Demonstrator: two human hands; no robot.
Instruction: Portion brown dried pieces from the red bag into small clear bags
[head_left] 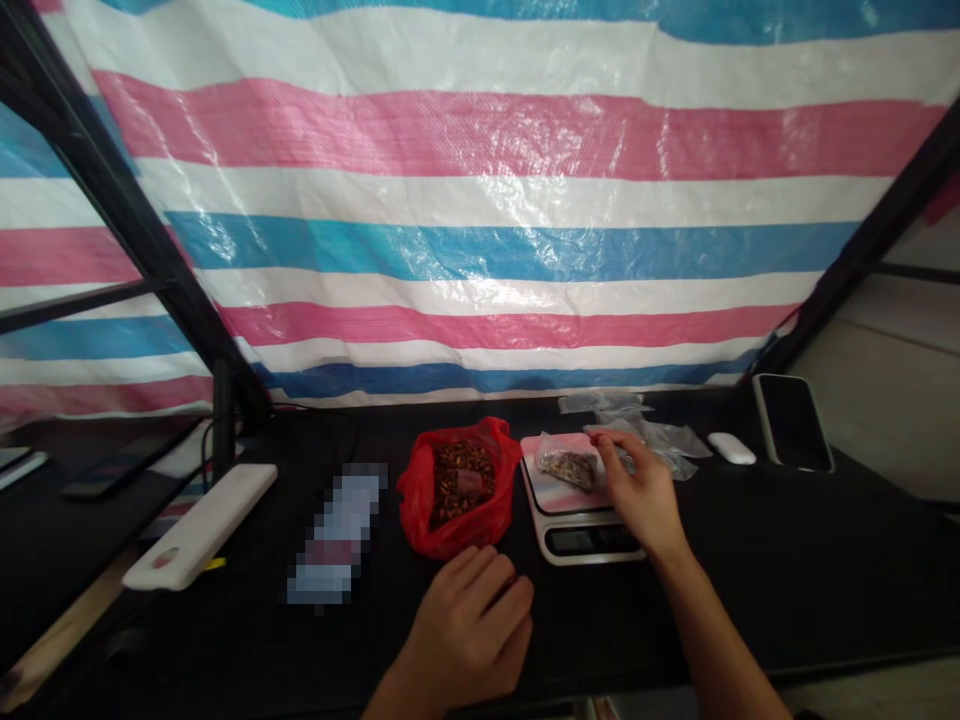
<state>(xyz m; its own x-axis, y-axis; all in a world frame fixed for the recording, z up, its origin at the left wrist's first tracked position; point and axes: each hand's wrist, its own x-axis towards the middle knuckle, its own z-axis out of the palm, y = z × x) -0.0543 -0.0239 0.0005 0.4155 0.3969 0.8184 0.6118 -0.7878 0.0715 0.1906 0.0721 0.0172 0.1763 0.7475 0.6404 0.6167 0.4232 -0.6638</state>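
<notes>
On the pink-and-white top of a digital kitchen scale (pixel 555 530) lies a small clear plastic bag (pixel 574 468) with brown bits inside. My right hand (pixel 641 490) reaches over the scale, its thumb and fingertips pinched at the bag's upper right edge. To the left of the scale stands an opened red plastic bag (pixel 420 510), filled with small brown pellet-like pieces (pixel 457 470). A small clear scoop or packet seems to lie on those pieces. My left hand (pixel 480 620) rests in a loose fist just in front of the red bag, with its palm side hidden.
Several clear plastic bags (pixel 671 440) lie behind the scale. Farther right are a white earbud case (pixel 731 448) and a phone (pixel 793 422) propped up. At left are a blurred-out flat object (pixel 337 535) and a long white device (pixel 202 525). A striped tarp (pixel 480 240) hangs behind the black table.
</notes>
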